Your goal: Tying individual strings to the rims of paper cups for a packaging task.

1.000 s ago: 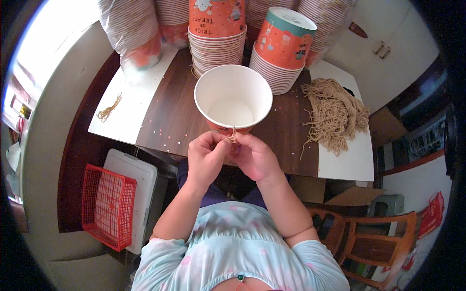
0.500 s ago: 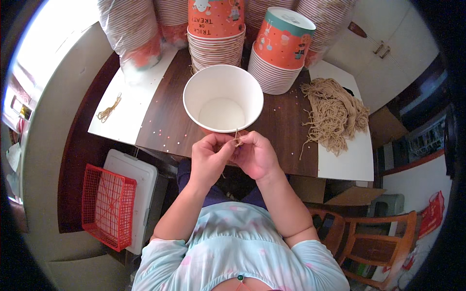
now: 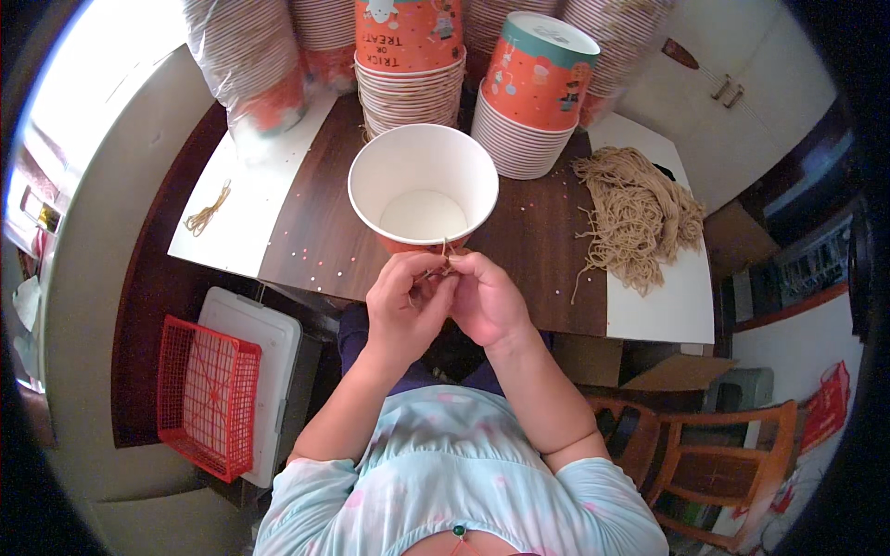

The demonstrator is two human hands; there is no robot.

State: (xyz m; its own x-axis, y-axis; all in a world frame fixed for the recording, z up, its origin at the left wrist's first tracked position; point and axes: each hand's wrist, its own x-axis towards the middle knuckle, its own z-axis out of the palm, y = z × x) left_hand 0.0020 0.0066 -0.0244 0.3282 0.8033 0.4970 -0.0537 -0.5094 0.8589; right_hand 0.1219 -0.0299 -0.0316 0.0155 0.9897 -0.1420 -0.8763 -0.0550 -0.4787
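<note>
A white-lined paper bucket (image 3: 424,176) with an orange outside stands open end up near the table's front edge. Right at its near side, my left hand (image 3: 408,301) and my right hand (image 3: 489,295) meet with their fingertips together. Both hands pinch a thin tan cord (image 3: 444,246), whose short end sticks up against the bucket's near rim. A loop of it shows by my left fingers. The rest of the cord and the bucket's near wall are mostly hidden behind my fingers.
Behind stand nested bucket stacks, one topped by an upturned orange bucket (image 3: 540,79), another wrapped in clear plastic (image 3: 246,65). A heap of tan cords (image 3: 640,218) lies at the right, a few strands (image 3: 209,211) at the left. A red basket (image 3: 209,398) sits lower left.
My fingertips have shifted slightly left, and my left fingers are curled more around the cord. The bucket sits slightly further left in view.
</note>
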